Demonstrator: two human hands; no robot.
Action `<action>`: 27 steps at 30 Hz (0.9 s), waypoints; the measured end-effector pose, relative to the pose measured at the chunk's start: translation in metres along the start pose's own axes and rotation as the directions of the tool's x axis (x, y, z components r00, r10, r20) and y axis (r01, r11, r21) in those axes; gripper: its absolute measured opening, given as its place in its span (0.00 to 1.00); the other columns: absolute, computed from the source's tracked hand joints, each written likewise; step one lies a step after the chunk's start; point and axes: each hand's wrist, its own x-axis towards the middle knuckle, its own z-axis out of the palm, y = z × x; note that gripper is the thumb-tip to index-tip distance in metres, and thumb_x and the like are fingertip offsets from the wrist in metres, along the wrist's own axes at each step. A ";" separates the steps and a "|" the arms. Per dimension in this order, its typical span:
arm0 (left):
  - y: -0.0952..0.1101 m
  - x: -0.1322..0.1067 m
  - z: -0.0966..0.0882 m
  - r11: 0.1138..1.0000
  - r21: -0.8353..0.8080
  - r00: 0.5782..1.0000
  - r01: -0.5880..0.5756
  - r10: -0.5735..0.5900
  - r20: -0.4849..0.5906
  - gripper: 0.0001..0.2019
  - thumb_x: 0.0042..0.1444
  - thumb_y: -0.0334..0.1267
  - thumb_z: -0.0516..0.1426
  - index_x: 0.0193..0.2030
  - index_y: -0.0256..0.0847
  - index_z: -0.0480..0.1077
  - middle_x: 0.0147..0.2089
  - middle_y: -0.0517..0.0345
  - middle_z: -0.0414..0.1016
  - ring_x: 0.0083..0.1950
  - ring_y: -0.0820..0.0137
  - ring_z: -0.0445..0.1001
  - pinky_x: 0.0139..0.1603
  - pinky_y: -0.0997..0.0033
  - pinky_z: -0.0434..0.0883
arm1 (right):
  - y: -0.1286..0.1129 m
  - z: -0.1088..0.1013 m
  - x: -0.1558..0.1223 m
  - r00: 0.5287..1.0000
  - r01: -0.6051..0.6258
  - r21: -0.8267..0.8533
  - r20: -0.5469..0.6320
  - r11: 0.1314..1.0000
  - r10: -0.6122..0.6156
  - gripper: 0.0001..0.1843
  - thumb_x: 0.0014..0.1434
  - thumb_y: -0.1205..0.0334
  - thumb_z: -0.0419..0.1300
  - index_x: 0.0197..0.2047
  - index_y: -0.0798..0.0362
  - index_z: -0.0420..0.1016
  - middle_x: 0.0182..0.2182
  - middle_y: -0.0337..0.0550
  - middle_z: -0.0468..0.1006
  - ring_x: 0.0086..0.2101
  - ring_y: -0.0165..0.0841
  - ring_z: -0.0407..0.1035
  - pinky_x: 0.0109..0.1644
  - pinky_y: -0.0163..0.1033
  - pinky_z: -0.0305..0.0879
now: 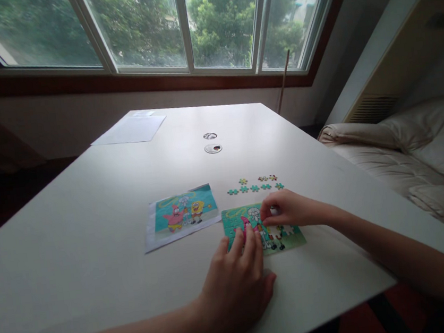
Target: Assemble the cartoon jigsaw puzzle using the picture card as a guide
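Note:
A partly assembled cartoon jigsaw puzzle point(290, 241) lies on the white table, with gaps showing pale on its right side. My left hand point(238, 277) rests over its lower left part, fingers stretched out on the pieces. Above the puzzle's upper middle is my right hand point(285, 208), fingertips pinched together; whatever they hold is hidden. Behind the puzzle several loose puzzle pieces point(254, 188) lie in two rough rows. To the left is a printed reference picture point(185, 213) on white paper, showing the same cartoon figures.
The white table point(91, 219) has two round inserts point(213, 149) near its middle. A sheet of paper point(129, 130) lies at the far left corner. Beyond the table are a window point(142, 31) and a leaning stick point(284, 82). A pale sofa point(397, 157) stands at the right.

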 end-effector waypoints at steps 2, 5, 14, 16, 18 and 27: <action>0.000 0.000 0.001 1.000 0.004 1.000 -0.002 0.002 -0.007 0.28 0.62 0.48 0.42 0.60 0.26 0.61 0.60 0.37 0.62 0.57 0.49 0.64 0.49 0.50 0.65 | 0.001 0.002 0.000 1.000 -0.003 -0.003 -0.010 1.000 0.003 0.04 0.51 0.64 0.62 0.30 0.56 0.76 0.24 0.38 0.75 0.26 0.26 0.65 0.31 0.30 0.59; 0.000 0.000 0.001 1.000 0.008 1.000 -0.003 0.003 -0.021 0.28 0.62 0.48 0.43 0.59 0.27 0.61 0.60 0.37 0.62 0.56 0.49 0.64 0.50 0.50 0.65 | 0.004 0.006 -0.001 0.999 -0.006 0.003 -0.034 1.000 0.007 0.03 0.50 0.65 0.62 0.29 0.56 0.75 0.24 0.37 0.75 0.26 0.26 0.65 0.30 0.30 0.58; -0.002 0.001 0.000 0.999 -0.009 0.998 -0.049 0.049 -0.049 0.27 0.62 0.48 0.45 0.58 0.27 0.62 0.59 0.37 0.64 0.57 0.51 0.65 0.50 0.52 0.65 | 0.003 0.000 -0.004 0.999 0.051 0.051 -0.004 0.997 -0.051 0.05 0.54 0.63 0.60 0.31 0.56 0.74 0.24 0.37 0.72 0.25 0.24 0.62 0.29 0.29 0.57; -0.003 0.001 0.002 0.994 -0.031 0.992 -0.102 0.099 -0.072 0.24 0.63 0.46 0.45 0.58 0.29 0.61 0.59 0.39 0.63 0.57 0.53 0.64 0.52 0.53 0.64 | 0.006 -0.006 -0.005 0.998 0.052 0.049 -0.038 0.997 -0.050 0.06 0.54 0.61 0.59 0.32 0.56 0.74 0.24 0.37 0.72 0.25 0.24 0.61 0.29 0.29 0.58; -0.003 0.000 0.004 0.989 -0.043 0.984 -0.144 0.138 -0.109 0.22 0.63 0.44 0.45 0.58 0.32 0.62 0.59 0.42 0.64 0.57 0.55 0.64 0.53 0.55 0.63 | 0.013 -0.014 -0.007 0.994 0.034 0.020 -0.108 0.999 -0.032 0.07 0.54 0.60 0.59 0.32 0.56 0.74 0.24 0.37 0.71 0.24 0.24 0.60 0.28 0.29 0.57; -0.003 0.000 0.010 0.981 -0.027 0.964 -0.192 0.183 -0.193 0.18 0.63 0.40 0.47 0.56 0.35 0.63 0.56 0.46 0.68 0.56 0.58 0.66 0.52 0.57 0.63 | 0.078 -0.051 -0.017 0.938 -0.197 -0.215 -0.324 0.957 0.120 0.09 0.54 0.59 0.57 0.33 0.54 0.74 0.24 0.38 0.72 0.23 0.26 0.61 0.29 0.31 0.56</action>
